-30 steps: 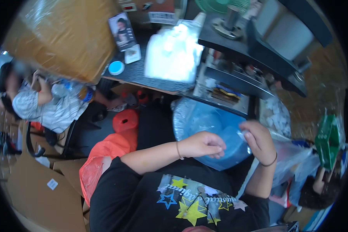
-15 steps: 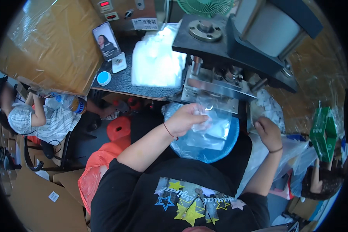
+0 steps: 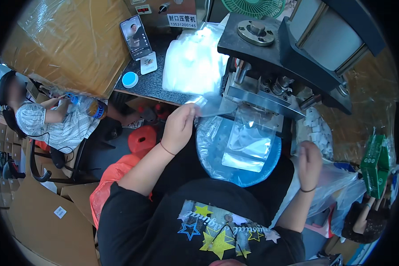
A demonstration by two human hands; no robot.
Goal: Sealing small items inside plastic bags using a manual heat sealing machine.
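Note:
My left hand (image 3: 180, 127) pinches a small clear plastic bag (image 3: 209, 105) at the near edge of the bench, left of the press. Another clear plastic pouch (image 3: 249, 144) hangs from the jaw of the metal press (image 3: 264, 98), over a round blue basin (image 3: 204, 159) lined with clear film. My right hand (image 3: 309, 165) is raised right of the basin, close to a bag of small white pieces (image 3: 317, 131). Its fingers are smeared by motion, so what they hold, if anything, does not show.
A stack of clear bags (image 3: 193, 62) lies on the dark bench beside a propped phone (image 3: 135, 37) and a round blue-topped tub (image 3: 130, 80). One person (image 3: 53, 111) sits at left; another's arm reaches toward a green box (image 3: 375, 166) at right.
My left hand has moved left, away from the pouch at the press, and now has a clear bag in its fingers. My right hand has shifted slightly, and its fingers have straightened upward.

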